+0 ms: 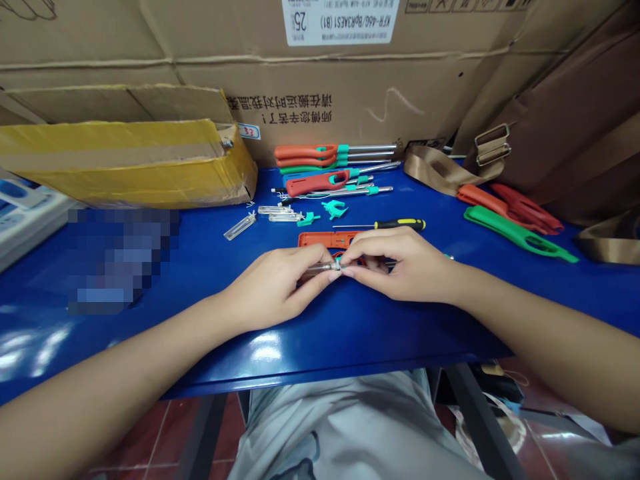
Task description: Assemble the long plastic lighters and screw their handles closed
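Observation:
My left hand (pixel 277 283) and my right hand (pixel 400 263) meet at the middle of the blue table (pixel 210 280). Both pinch a thin metal tube (pixel 320 269) with a small white fitting at its end, held just above the tabletop. Right behind my fingers lies an open orange handle shell (pixel 325 239). A black-and-yellow screwdriver (pixel 395 225) rests just beyond my right hand.
Assembled orange, red and green long-nosed lighters (pixel 325 167) lie at the back. Teal plastic clips (pixel 334 209) and metal strips (pixel 280 213) sit before them. Red and green handle shells (pixel 515 223) lie right. A yellow-taped box (pixel 130 160) stands left, cardboard behind.

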Motion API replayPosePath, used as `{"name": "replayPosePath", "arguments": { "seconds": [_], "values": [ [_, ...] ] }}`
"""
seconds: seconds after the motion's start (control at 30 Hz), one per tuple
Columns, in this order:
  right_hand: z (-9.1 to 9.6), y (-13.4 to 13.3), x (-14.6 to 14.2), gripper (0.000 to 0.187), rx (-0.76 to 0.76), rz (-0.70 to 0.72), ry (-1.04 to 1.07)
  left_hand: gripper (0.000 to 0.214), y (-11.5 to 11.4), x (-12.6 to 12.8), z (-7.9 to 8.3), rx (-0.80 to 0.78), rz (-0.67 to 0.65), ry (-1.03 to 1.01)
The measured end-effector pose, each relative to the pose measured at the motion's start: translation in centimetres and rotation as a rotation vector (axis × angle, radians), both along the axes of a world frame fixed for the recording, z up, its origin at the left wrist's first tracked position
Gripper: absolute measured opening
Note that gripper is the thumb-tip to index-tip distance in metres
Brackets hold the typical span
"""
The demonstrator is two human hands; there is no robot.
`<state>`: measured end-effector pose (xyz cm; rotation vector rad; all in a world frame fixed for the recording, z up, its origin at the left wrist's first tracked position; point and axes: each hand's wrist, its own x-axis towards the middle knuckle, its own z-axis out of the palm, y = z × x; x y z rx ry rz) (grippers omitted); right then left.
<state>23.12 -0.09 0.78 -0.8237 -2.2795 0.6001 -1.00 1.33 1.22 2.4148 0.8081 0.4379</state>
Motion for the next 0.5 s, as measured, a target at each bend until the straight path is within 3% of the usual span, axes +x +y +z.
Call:
{"name": "replayPosePath", "arguments": {
  "seconds": [0.5],
  "values": [
    [-0.38,-0.03,-0.15,0.014,-0.005,0.027,0.032,0.021,-0.09,0.01,-0.07,0.071,-0.014,0.031]
  ]
}}
